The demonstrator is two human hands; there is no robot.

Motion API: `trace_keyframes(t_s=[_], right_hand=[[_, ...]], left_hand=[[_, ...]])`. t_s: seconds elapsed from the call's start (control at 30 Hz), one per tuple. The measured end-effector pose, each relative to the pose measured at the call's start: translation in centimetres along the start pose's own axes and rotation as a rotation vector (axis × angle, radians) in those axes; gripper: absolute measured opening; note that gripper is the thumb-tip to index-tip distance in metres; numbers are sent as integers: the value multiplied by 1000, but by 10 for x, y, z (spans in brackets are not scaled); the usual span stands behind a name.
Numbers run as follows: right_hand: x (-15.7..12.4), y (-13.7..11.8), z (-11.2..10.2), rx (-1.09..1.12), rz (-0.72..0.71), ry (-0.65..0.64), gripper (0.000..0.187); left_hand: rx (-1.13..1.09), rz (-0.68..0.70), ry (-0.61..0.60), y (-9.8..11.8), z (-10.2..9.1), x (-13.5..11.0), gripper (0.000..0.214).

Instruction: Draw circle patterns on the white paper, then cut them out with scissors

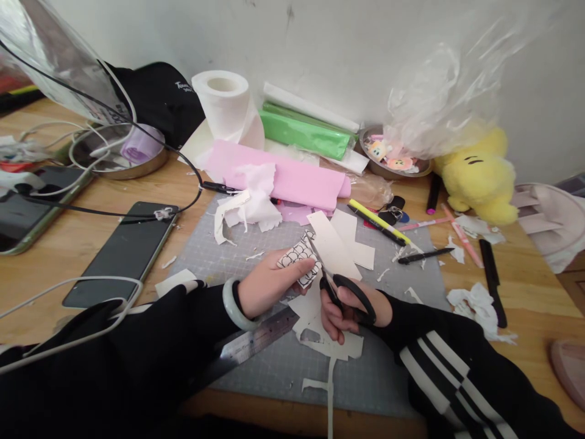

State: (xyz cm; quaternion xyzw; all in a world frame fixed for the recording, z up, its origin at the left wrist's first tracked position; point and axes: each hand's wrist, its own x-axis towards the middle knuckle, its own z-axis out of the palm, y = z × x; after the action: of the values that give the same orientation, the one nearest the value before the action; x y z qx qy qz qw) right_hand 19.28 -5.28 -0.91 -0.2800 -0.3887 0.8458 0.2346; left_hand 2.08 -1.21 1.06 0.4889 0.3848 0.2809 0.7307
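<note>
Between the thumb and fingers of my left hand (269, 281) is a small piece of white paper (297, 258) with a black scale-like pattern. My right hand (348, 305) is closed round the black handles of a pair of scissors (361, 299). The scissor blades point up and to the left, at the right edge of the patterned paper. White card strips (334, 245) lie just behind the scissors. Under my hands is a cut white sheet (315, 317) on a grey cutting mat (388, 360). A metal ruler (260, 336) lies partly under my left forearm.
At the left are a phone (123, 253), looping cables and a metal bowl (141, 166). Behind the mat are a paper roll (222, 107), pink paper (283, 174) and a green packet (306, 131). Pens, paper scraps and a yellow plush toy (479, 174) are at the right.
</note>
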Motion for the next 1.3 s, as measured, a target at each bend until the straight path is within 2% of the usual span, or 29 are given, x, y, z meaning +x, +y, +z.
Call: trace_keyframes(t_s=[0.33, 0.73, 1.3], right_hand=[[2, -1, 1, 23, 24, -1, 54], [1, 1, -1, 43, 16, -16, 57], [2, -1, 1, 39, 40, 15, 54]], left_hand=[[14, 8, -7, -4, -1, 0, 32], [161, 125, 59, -1, -1, 1, 42], [122, 101, 22, 0, -2, 0, 38]])
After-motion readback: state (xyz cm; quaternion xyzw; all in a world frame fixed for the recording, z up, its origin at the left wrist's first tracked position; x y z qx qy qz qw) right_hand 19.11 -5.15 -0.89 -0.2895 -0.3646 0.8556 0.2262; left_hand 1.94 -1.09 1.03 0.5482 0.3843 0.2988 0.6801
